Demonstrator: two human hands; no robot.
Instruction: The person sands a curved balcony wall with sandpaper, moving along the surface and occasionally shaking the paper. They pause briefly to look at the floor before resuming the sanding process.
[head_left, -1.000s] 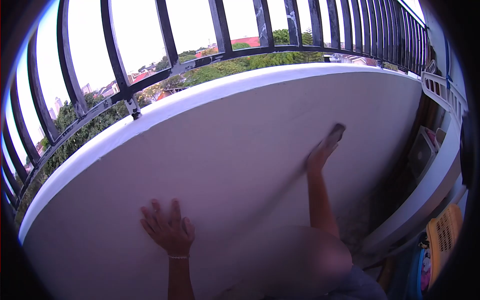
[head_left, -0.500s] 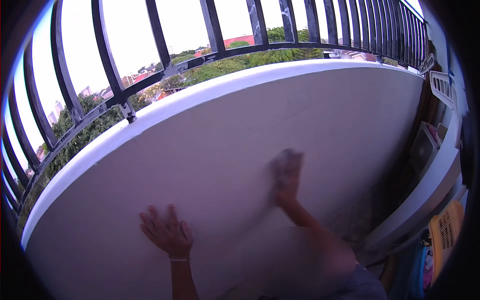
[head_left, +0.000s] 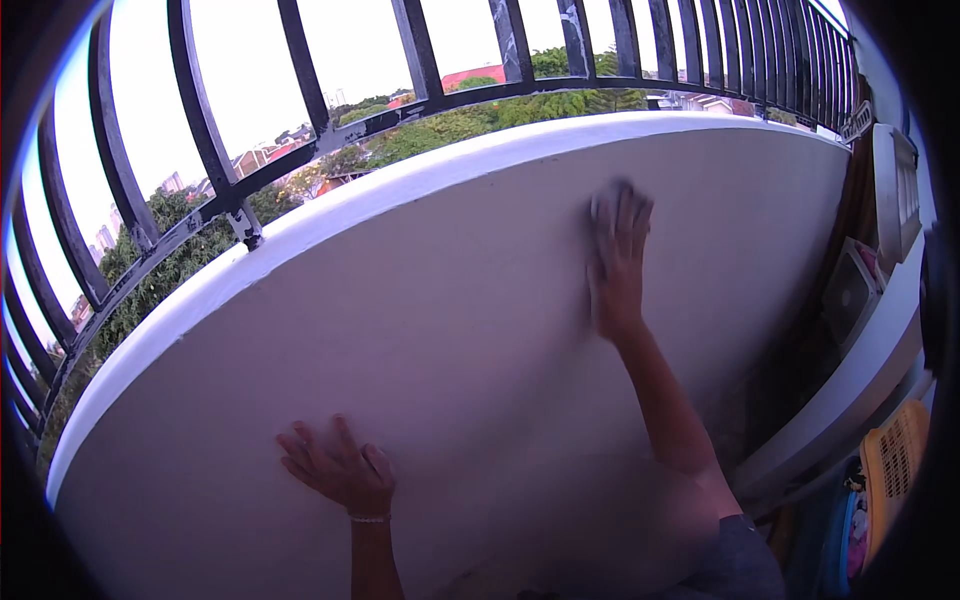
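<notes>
My left hand (head_left: 340, 470) lies flat on the pale balcony wall (head_left: 440, 330), fingers spread, holding nothing; a thin bracelet circles its wrist. Higher up and to the right, my right hand (head_left: 618, 260) is blurred and presses a small flat pad (head_left: 600, 205) against the wall just under the white ledge (head_left: 400, 185). Only the pad's pale edge shows past the fingertips. My bent knee (head_left: 640, 520) is low against the wall between the two arms.
A black metal railing (head_left: 240, 215) stands on the ledge, with trees and roofs beyond. On the right are a white plastic rack (head_left: 893, 190), a boxy grey object (head_left: 848, 295), a long white sill (head_left: 860, 390) and a yellow basket (head_left: 890, 465).
My right hand swept the pad from the right down toward the middle, then up to just under the ledge. The left hand stayed flat in place.
</notes>
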